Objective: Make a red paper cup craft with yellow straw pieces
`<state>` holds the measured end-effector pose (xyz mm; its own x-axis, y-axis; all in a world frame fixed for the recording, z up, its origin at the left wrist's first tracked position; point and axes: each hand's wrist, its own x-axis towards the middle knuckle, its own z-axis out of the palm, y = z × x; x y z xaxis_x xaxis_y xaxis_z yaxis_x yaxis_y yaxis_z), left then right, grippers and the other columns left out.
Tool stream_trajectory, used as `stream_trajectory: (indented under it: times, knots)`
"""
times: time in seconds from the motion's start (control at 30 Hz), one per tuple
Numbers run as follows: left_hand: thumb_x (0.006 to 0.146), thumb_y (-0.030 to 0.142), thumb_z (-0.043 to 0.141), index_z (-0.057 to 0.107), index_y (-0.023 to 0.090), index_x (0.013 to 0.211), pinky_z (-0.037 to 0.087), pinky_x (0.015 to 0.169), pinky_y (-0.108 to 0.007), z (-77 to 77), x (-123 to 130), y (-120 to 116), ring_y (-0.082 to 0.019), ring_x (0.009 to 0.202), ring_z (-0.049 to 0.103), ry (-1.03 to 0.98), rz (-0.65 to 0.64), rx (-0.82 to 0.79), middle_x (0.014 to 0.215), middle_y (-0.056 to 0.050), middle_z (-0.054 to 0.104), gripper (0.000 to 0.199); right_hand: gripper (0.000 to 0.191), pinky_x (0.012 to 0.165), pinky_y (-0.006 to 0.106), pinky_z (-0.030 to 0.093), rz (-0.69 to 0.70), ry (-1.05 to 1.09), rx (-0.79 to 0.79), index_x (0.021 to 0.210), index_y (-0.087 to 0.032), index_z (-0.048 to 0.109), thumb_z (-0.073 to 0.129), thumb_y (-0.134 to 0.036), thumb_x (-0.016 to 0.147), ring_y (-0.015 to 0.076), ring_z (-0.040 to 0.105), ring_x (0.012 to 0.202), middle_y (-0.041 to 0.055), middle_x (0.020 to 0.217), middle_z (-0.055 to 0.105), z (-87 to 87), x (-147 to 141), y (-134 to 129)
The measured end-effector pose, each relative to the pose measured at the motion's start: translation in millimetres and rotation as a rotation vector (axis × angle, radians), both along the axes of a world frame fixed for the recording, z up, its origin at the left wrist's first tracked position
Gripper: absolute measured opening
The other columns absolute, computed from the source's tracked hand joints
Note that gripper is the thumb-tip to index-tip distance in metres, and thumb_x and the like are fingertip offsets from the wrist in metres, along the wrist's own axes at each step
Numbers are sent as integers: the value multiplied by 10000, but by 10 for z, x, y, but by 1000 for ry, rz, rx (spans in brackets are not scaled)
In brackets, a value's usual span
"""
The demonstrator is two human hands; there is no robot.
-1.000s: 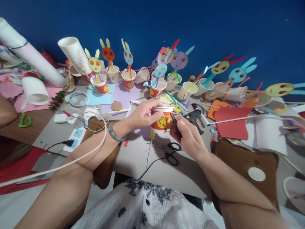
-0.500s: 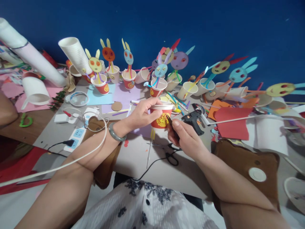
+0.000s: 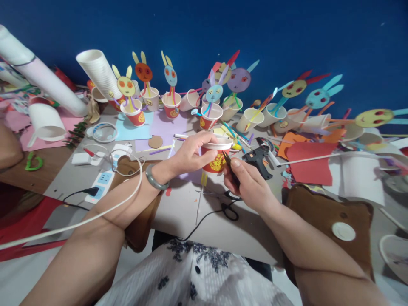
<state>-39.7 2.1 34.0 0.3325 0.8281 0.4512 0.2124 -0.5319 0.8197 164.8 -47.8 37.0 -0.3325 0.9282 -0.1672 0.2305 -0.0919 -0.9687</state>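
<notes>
My left hand (image 3: pixel 196 154) grips a red and white paper cup (image 3: pixel 217 160) with a yellow emblem, thumb on the front and fingers over the rim. In my right hand (image 3: pixel 244 180) is a dark pointed tool (image 3: pixel 230 165), its kind partly hidden by my fingers. The tool's tip is at the cup's right side; whether it pierces the wall I cannot tell. Below the cup, black-handled scissors (image 3: pixel 230 211) lie on the table beside a yellow strip (image 3: pixel 204 178). A black glue gun (image 3: pixel 257 161) rests just beyond my right hand.
Several paper cups with rabbit-faced figures (image 3: pixel 172 105) line the back by a blue wall (image 3: pixel 197 25). A power strip (image 3: pixel 101 187) with cables stands at left. Red paper (image 3: pixel 310 163) and a brown bear-shaped board (image 3: pixel 328 221) lie at right. Another person's arm (image 3: pixel 9 146) shows at far left.
The cup has shifted slightly to the right and tilted a little in my left hand. My right hand stays at the cup's side with the tool. The view has moved slightly.
</notes>
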Motion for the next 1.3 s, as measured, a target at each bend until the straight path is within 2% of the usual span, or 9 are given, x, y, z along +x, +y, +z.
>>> stream_trajectory:
  times: [0.37,0.63,0.83,1.13,1.3]
  knots:
    - [833,221,560,588,192,855,517,869,-351,-14,9,-4,-188,909,639,0,-22,103,953,-70,703,46,514,351,231,172,-30,152,-121,829,-233,527,527,-739,923,80,275,371,-70,458,448,38,-48,-8]
    - [835,221,534,576,211,833,494,835,-344,21,1,-6,-182,871,610,85,-7,143,903,-43,688,43,490,346,217,152,-34,215,-257,822,-235,513,594,-714,886,67,240,357,-85,447,434,59,-67,33]
    - [826,168,542,521,211,798,456,719,-315,-2,25,-16,-154,735,552,59,-22,216,769,-7,591,55,495,335,212,140,-32,228,-265,799,-235,506,627,-711,863,57,219,338,-93,431,425,50,-83,59]
    - [921,270,551,485,213,835,468,696,-299,13,16,-45,-147,728,550,112,11,164,797,-17,606,122,515,337,203,155,-51,201,-202,780,-224,527,639,-720,857,59,248,361,-84,427,428,18,-87,53]
    - [902,215,559,491,206,856,467,661,-276,2,23,-37,-137,721,564,79,6,209,801,-15,617,83,517,335,203,150,-30,241,-281,775,-227,521,664,-720,835,54,237,344,-92,422,419,30,-86,58]
